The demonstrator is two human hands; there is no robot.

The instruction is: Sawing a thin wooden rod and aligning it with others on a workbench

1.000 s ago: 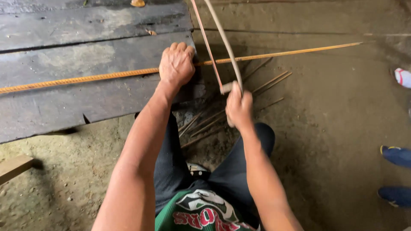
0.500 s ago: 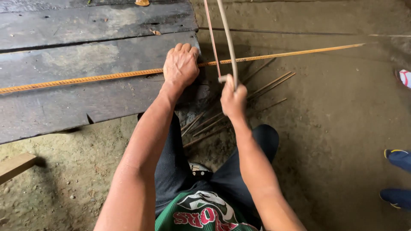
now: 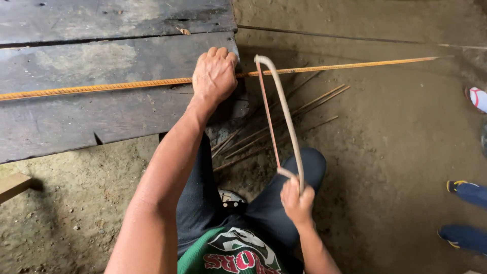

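Observation:
A long rusty ribbed steel bar point(image 3: 106, 88) lies across the dark wooden bench point(image 3: 76, 116) and sticks out to the right over the dirt floor. My left hand point(image 3: 215, 75) presses down on the bar at the bench's right edge. My right hand point(image 3: 298, 199) grips the handle of a hacksaw point(image 3: 281, 116) with a pale curved frame. The saw's far end rests on the bar just right of my left hand. The blade runs back toward my body.
Several short cut rods point(image 3: 284, 122) lie on the dirt floor under the bar. Other people's shoes show at the right edge: a white one point(image 3: 477, 99) and blue ones point(image 3: 464, 213). A wooden piece point(image 3: 12, 185) sticks in at the left.
My right hand has pulled the hacksaw back toward my body, so the frame now lies between the bar and my lap. My left hand stays on the bar.

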